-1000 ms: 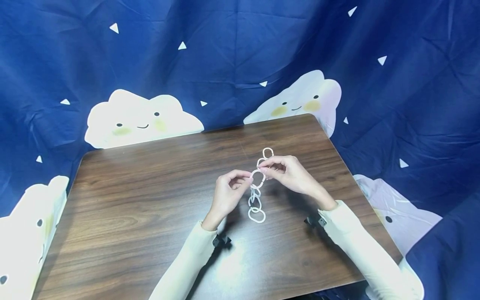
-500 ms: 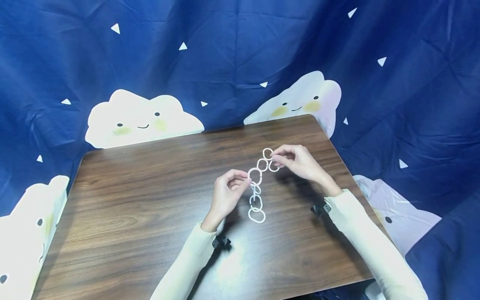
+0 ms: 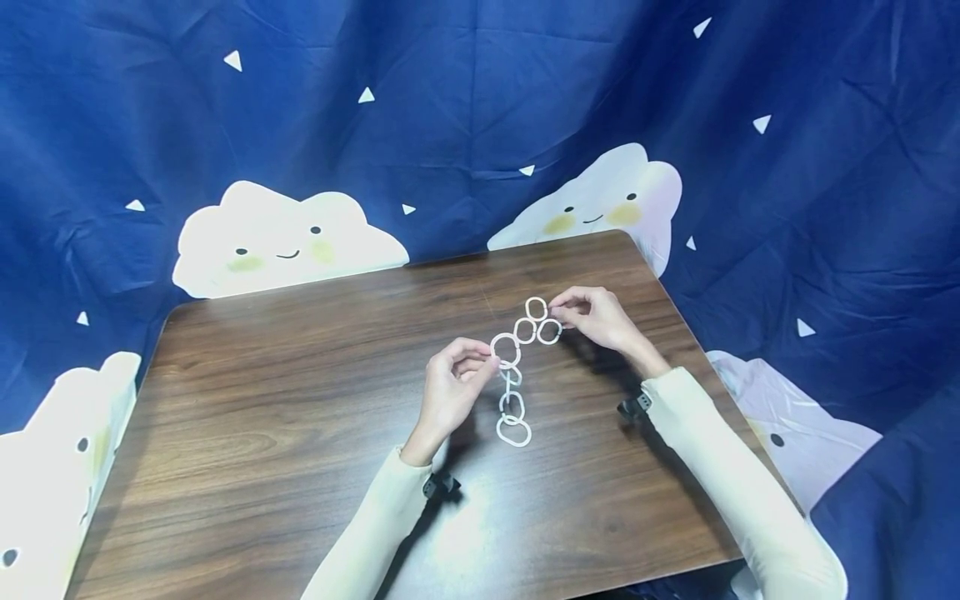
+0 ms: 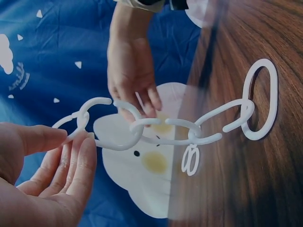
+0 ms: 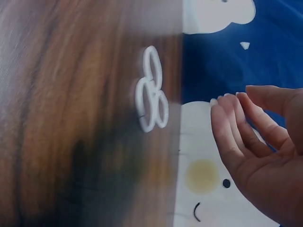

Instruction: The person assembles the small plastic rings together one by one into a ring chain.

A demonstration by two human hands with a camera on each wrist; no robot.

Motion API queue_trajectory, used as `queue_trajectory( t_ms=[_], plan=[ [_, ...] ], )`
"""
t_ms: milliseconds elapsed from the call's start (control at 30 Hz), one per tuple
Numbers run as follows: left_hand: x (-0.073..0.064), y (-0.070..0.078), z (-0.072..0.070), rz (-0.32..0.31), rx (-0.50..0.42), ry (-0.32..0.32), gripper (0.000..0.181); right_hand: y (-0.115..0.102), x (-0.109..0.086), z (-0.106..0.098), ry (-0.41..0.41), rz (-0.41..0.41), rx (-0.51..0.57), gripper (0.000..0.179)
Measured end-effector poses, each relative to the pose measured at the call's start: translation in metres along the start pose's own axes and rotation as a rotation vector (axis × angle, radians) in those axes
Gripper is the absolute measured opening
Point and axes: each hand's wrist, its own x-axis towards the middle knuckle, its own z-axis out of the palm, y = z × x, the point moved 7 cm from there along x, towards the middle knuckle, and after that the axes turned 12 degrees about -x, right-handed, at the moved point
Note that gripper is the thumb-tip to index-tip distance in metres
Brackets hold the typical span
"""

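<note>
My left hand point(image 3: 453, 387) pinches the end link of a chain of white plastic C-shaped rings point(image 4: 118, 146) between thumb and fingertips. From there the joined rings run down toward me, and the last ring point(image 4: 273, 94) touches the table. Gaps show in some of the links in the left wrist view. Near the far right, my right hand point(image 3: 600, 321) hovers just beside several white links, its fingers loosely bent and holding nothing. The closest one point(image 3: 548, 342) lies by its fingertips; another link point(image 3: 516, 331) and a farther link point(image 3: 536, 298) lie close by.
The brown wood-grain table point(image 3: 300, 375) extends widely to the left and in front of the hands. Behind it hangs a blue curtain point(image 3: 465, 108) with white clouds and triangles. Small black devices point(image 3: 441, 485) sit at both wrists.
My right hand has left the link held by my left hand and moved up and right, then off the loose links. My left hand has shifted slightly left with its link.
</note>
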Motion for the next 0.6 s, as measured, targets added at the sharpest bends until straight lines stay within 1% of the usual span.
queue_trajectory(
  t_ms=[167, 267, 433, 600],
  plan=[
    [0.000, 0.002, 0.000, 0.002, -0.027, -0.005, 0.017, 0.014, 0.004, 0.005, 0.042, 0.031, -0.111, 0.023],
    [0.001, 0.002, 0.000, 0.004, -0.029, -0.005, 0.017, 0.023, 0.006, 0.010, 0.050, 0.054, -0.143, 0.025],
    [0.001, 0.004, -0.001, 0.008, -0.022, 0.001, 0.016, 0.037, 0.010, 0.020, 0.028, 0.104, -0.192, 0.038],
    [0.002, 0.005, 0.000, 0.014, -0.022, -0.007, 0.017, 0.046, 0.011, 0.028, 0.016, 0.128, -0.197, 0.047]
  ],
)
